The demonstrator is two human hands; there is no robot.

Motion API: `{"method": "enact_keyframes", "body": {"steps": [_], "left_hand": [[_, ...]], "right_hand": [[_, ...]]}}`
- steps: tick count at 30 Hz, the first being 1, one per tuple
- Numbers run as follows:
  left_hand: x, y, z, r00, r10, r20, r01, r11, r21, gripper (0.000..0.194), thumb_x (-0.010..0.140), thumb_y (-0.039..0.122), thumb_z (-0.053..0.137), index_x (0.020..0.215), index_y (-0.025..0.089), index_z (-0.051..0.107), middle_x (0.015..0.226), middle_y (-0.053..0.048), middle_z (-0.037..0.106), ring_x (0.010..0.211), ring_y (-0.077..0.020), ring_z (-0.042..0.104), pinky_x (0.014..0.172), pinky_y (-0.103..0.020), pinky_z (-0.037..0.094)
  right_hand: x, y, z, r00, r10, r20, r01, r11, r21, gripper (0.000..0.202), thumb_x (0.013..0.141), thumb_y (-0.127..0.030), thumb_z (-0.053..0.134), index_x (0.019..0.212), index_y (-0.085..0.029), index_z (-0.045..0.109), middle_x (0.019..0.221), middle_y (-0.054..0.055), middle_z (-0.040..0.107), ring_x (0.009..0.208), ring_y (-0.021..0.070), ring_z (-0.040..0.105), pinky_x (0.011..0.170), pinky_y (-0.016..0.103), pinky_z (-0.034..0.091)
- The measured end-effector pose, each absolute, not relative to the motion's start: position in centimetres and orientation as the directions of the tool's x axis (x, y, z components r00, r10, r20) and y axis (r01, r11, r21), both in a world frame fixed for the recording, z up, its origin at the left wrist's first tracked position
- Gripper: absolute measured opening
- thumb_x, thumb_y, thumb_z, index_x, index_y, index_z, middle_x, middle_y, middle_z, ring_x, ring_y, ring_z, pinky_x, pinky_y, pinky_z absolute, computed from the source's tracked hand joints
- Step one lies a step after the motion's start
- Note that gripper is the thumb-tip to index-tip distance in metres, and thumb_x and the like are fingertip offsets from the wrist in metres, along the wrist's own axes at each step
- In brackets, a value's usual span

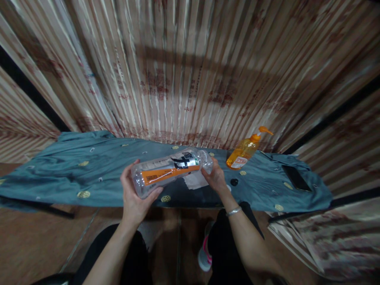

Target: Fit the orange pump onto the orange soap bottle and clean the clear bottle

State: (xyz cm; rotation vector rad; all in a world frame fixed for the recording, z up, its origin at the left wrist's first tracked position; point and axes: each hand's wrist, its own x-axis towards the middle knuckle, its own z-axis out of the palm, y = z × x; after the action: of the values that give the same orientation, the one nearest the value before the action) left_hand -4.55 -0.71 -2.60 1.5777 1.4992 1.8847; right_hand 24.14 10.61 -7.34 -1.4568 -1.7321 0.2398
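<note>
I hold the clear bottle point(169, 170) sideways over the cloth-covered bench point(109, 170), left hand point(135, 194) cupping its base, right hand point(216, 177) gripping the neck on the right; squeezing lightly should spare thin plastic.

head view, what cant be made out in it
Head view: most of the white sheet's upper part, hidden by the clear bottle.
Head view: what the small white thing is, partly hidden by the right hand.
Head view: small print on the pump bottle label, too small and blurred.
</note>
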Motion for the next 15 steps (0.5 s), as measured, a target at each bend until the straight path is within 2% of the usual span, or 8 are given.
{"method": "enact_keyframes", "body": {"steps": [15], "left_hand": [[-4.59, -0.63, -2.73, -0.374, 0.728, 0.574, 0.390, -0.438, 0.810, 0.099, 0.063, 0.059, 0.089, 0.142, 0.021, 0.043, 0.152, -0.019, 0.052, 0.135, -0.0355, 0.057, 0.113, -0.054, 0.047]], "right_hand": [[24.12, 10.59, -7.27, 0.017, 0.884, 0.467, 0.738, 0.304, -0.602, 0.051, 0.082, -0.027, 0.065, 0.130, -0.018, 0.053, 0.122, 0.015, 0.073, 0.112, 0.0311, 0.073, 0.093, 0.045, 0.061]]}}
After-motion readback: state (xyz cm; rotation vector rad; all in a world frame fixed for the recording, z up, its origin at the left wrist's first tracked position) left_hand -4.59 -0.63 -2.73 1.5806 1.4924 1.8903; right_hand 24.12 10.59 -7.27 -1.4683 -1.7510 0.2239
